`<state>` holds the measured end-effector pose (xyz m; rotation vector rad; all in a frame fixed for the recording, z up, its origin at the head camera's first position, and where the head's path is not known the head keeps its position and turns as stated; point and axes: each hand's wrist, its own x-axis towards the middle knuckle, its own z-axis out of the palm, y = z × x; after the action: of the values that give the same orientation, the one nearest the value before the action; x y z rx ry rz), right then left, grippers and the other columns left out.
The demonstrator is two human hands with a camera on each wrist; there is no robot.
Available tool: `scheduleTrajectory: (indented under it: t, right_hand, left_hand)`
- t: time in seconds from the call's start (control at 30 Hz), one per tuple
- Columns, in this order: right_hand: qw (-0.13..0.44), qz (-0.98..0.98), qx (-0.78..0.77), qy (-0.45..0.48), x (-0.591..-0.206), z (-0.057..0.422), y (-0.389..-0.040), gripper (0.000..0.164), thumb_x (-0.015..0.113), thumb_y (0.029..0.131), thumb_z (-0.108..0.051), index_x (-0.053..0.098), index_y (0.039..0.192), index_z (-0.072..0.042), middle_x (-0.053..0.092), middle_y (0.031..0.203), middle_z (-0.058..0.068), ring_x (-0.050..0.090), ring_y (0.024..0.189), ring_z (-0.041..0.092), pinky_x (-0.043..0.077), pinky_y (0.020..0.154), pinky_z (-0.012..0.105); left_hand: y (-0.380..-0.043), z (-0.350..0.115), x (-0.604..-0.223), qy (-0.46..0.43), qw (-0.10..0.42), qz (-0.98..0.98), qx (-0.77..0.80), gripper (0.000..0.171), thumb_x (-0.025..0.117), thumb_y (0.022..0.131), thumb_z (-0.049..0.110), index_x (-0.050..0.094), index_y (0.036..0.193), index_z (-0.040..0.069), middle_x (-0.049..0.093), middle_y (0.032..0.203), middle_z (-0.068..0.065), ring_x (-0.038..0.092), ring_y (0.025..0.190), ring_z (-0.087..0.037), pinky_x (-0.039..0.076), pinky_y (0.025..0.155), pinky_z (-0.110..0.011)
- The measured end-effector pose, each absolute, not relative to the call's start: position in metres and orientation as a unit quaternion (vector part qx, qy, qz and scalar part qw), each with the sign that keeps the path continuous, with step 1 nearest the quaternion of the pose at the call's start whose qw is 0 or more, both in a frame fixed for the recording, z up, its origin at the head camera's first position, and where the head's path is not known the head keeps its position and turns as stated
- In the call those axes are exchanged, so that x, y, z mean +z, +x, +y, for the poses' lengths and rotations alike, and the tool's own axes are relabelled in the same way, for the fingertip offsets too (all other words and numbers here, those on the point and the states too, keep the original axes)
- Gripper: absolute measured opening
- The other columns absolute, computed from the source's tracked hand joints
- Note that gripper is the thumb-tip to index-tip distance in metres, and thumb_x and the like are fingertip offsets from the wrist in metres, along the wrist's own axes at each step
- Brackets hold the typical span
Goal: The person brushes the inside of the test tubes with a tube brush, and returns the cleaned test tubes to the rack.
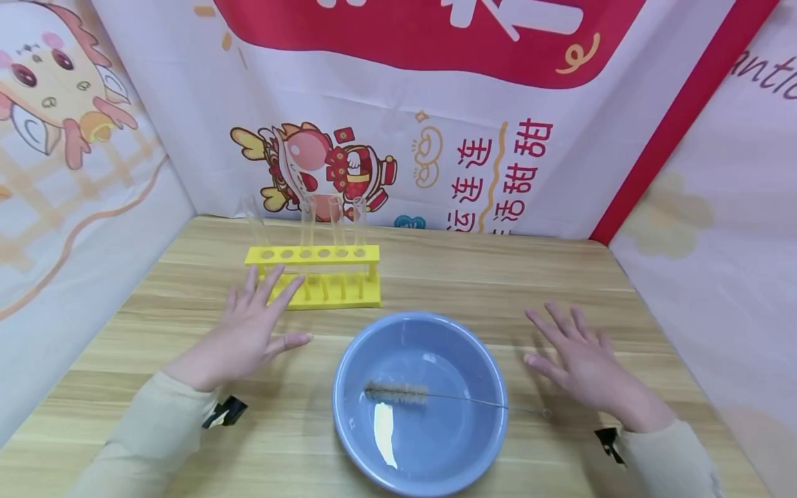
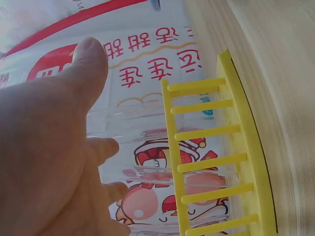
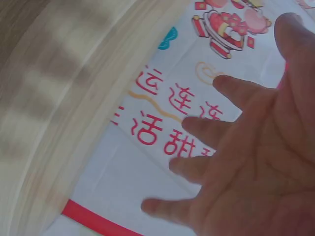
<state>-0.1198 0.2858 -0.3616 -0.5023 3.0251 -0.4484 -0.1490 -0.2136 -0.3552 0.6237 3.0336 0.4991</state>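
My left hand (image 1: pixel 245 335) is spread, its fingertips overlapping the front of a yellow test tube rack (image 1: pixel 330 304) in the head view. Several clear glass test tubes (image 1: pixel 308 221) stand in the rack, the leftmost one leaning to the left. In the left wrist view the rack's yellow bars (image 2: pixel 211 167) lie beyond the fingers. To the right of a blue basin (image 1: pixel 423 321), my right hand (image 1: pixel 585 370) hovers with fingers spread and holds nothing. Inside the basin rests a bristle tube brush (image 1: pixel 396 393), its thin wire handle (image 1: pixel 526 410) reaching over the right rim.
Everything stands on a wood-grain table (image 1: pixel 461 277). A printed white cloth (image 1: pixel 398 104) with red lettering hangs behind it, and more patterned cloth (image 1: pixel 716 207) closes off the left and right sides. The basin takes up the front middle, with the rack behind it to the left.
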Motion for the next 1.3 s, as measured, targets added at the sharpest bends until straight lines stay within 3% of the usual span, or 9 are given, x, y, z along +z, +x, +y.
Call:
scheduleTrajectory:
  t: [0.1, 0.2, 0.33, 0.43, 0.6, 0.73, 0.93, 1.13, 1.3]
  right_hand:
    - [-0.014, 0.970, -0.156, -0.187, -0.357, 0.285, -0.112, 0.062, 0.062, 0.095, -0.047, 0.047, 0.148, -0.016, 0.044, 0.149, 0.018, 0.036, 0.136, 0.049, 0.027, 0.103, 0.073]
    - [-0.041, 0.964, -0.167, -0.203, -0.353, 0.283, -0.102, 0.048, 0.066, 0.094, -0.043, 0.063, 0.133, -0.015, 0.063, 0.130, 0.005, 0.060, 0.118, 0.032, 0.048, 0.095, 0.057]
    - [-0.062, 0.954, -0.187, -0.226, -0.349, 0.278, -0.086, 0.032, 0.070, 0.094, -0.033, 0.071, 0.121, -0.018, 0.070, 0.105, -0.015, 0.067, 0.094, 0.007, 0.056, 0.081, 0.038]
    - [-0.056, 0.946, -0.207, -0.244, -0.348, 0.274, -0.074, 0.029, 0.071, 0.093, -0.027, 0.070, 0.121, -0.019, 0.068, 0.101, -0.021, 0.063, 0.086, -0.003, 0.056, 0.073, 0.030]
    - [-0.025, 0.950, -0.194, -0.243, -0.352, 0.266, -0.058, 0.037, 0.066, 0.095, -0.037, 0.066, 0.129, -0.023, 0.065, 0.102, -0.023, 0.060, 0.085, -0.006, 0.055, 0.071, 0.025]
    - [-0.069, 0.945, -0.158, -0.277, -0.357, 0.259, -0.052, 0.040, 0.074, 0.090, -0.031, 0.067, 0.128, -0.023, 0.067, 0.107, -0.019, 0.063, 0.088, -0.002, 0.057, 0.073, 0.026]
    - [-0.133, 0.925, -0.146, -0.325, -0.365, 0.253, -0.050, 0.047, 0.081, 0.081, -0.015, 0.068, 0.125, -0.022, 0.070, 0.108, -0.015, 0.067, 0.088, 0.002, 0.057, 0.073, 0.026]
    - [-0.163, 0.908, -0.160, -0.350, -0.375, 0.253, -0.046, 0.032, 0.067, 0.096, -0.033, 0.068, 0.125, -0.021, 0.071, 0.104, -0.012, 0.067, 0.084, 0.002, 0.054, 0.074, 0.019]
    - [-0.157, 0.917, -0.151, -0.334, -0.378, 0.254, -0.037, 0.040, 0.042, 0.104, -0.044, 0.067, 0.127, -0.022, 0.072, 0.103, -0.011, 0.068, 0.083, 0.005, 0.056, 0.070, 0.024]
  left_hand:
    - [-0.157, -0.218, -0.354, 0.199, -0.034, 0.963, 0.181, 0.086, 0.059, 0.095, 0.054, 0.017, 0.159, 0.016, 0.003, 0.163, -0.020, -0.010, 0.145, -0.050, 0.001, 0.109, -0.073]
    - [-0.171, -0.226, -0.349, 0.189, -0.097, 0.949, 0.233, 0.074, 0.062, 0.097, 0.041, 0.030, 0.154, 0.008, 0.023, 0.158, -0.024, 0.016, 0.143, -0.050, 0.015, 0.111, -0.070]
    - [-0.192, -0.244, -0.340, 0.129, -0.152, 0.914, 0.352, 0.061, 0.061, 0.099, 0.029, 0.038, 0.148, 0.002, 0.041, 0.148, -0.022, 0.038, 0.133, -0.045, 0.033, 0.106, -0.064]
    - [-0.209, -0.260, -0.336, 0.072, -0.158, 0.891, 0.421, 0.063, 0.059, 0.100, 0.032, 0.034, 0.150, 0.002, 0.043, 0.145, -0.023, 0.041, 0.130, -0.045, 0.036, 0.104, -0.062]
    - [-0.240, -0.281, -0.343, 0.030, -0.120, 0.893, 0.433, 0.076, 0.056, 0.099, 0.045, 0.025, 0.154, 0.003, 0.039, 0.147, -0.026, 0.036, 0.133, -0.047, 0.030, 0.109, -0.063]
    - [-0.255, -0.286, -0.353, 0.028, -0.069, 0.905, 0.418, 0.085, 0.054, 0.095, 0.059, 0.024, 0.156, 0.007, 0.039, 0.150, -0.023, 0.033, 0.138, -0.045, 0.030, 0.108, -0.064]
    - [-0.266, -0.280, -0.362, 0.060, -0.051, 0.915, 0.396, 0.069, 0.052, 0.097, 0.056, 0.044, 0.145, 0.007, 0.049, 0.141, -0.022, 0.037, 0.135, -0.047, 0.029, 0.106, -0.068]
    - [-0.271, -0.270, -0.367, 0.068, -0.053, 0.916, 0.392, 0.052, 0.054, 0.101, 0.041, 0.049, 0.141, 0.009, 0.059, 0.129, -0.019, 0.041, 0.132, -0.046, 0.032, 0.105, -0.066]
    - [-0.270, -0.267, -0.370, 0.064, -0.094, 0.913, 0.393, 0.046, 0.058, 0.100, 0.038, 0.056, 0.135, 0.008, 0.061, 0.128, -0.021, 0.046, 0.130, -0.044, 0.034, 0.106, -0.063]
